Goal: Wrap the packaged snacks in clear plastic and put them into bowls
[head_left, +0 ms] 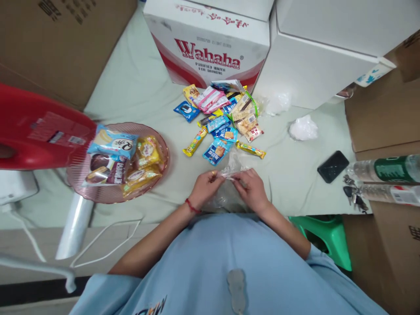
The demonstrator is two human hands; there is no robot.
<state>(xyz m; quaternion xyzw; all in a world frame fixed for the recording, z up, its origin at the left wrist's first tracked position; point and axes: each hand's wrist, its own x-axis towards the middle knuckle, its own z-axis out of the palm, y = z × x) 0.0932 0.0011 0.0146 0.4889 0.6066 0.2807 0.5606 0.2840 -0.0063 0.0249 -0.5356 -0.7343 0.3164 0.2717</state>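
Close to the table's front edge, my left hand (207, 186) pinches the gathered part of a clear plastic bag (220, 197). My right hand (252, 187) grips the same bag from the other side, its fingers almost meeting the left ones. Thin crumpled plastic shows both above and below the fingers. Just beyond the hands lies a loose pile of small wrapped snacks, with blue biscuit packets (216, 151), a pink packet (211, 99) and a yellow stick-shaped packet (251, 149) among them.
A pink glass plate (160, 179) with packaged cakes stands left, beside a red container (36, 127). The Wahaha carton (213, 48) is behind the snacks. To the right are a white crumpled bundle (303, 128), a phone (333, 166), keys (355, 192) and bottles (393, 169).
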